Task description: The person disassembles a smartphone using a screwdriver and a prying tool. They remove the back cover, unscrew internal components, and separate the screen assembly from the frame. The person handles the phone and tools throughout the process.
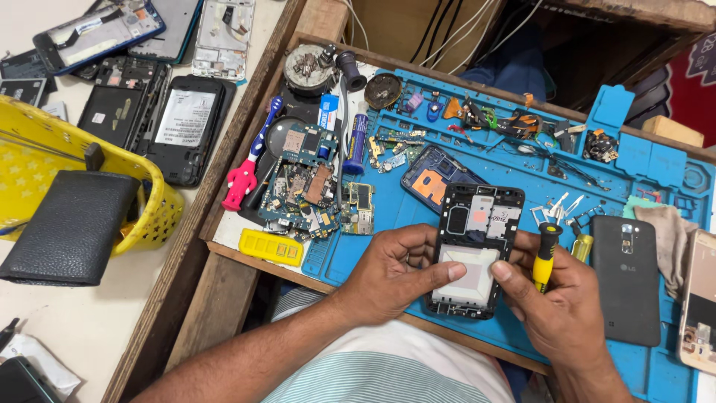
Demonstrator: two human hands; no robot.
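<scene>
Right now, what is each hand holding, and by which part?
Both hands hold the opened phone by its lower side edges, left hand and right hand. The right also holds a yellow-handled screwdriver by its handle.

I see my left hand and right hand gripping an opened phone; the right also holds a yellow screwdriver.

Opened black phone, back cover off, lying flat and upright in the lower centre of the frame; dark frame around a pale rectangular panel, grey shielding plates and a round camera hole toward its top. Yellow-and-black screwdriver, standing nearly upright just right of the phone, black cap on top.
</scene>
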